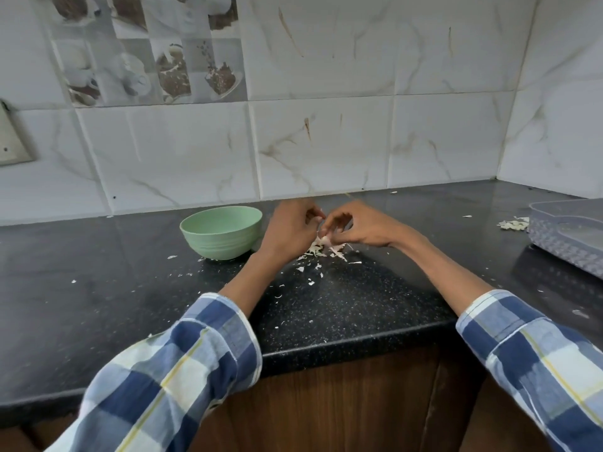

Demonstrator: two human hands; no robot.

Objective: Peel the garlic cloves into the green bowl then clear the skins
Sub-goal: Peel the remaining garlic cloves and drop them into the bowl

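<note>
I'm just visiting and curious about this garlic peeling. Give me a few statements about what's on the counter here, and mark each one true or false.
1. The green bowl stands to the left of both hands. True.
2. The left hand rests flat on the counter, holding nothing. False: both it and the right hand have fingers curled, working a garlic clove between them.
3. A pile of garlic skins lies under the hands. True.
4. The countertop is white marble. False: it is black and speckled; the wall tiles are the marbled white.
5. A clear plastic container sits at the right. True.
</note>
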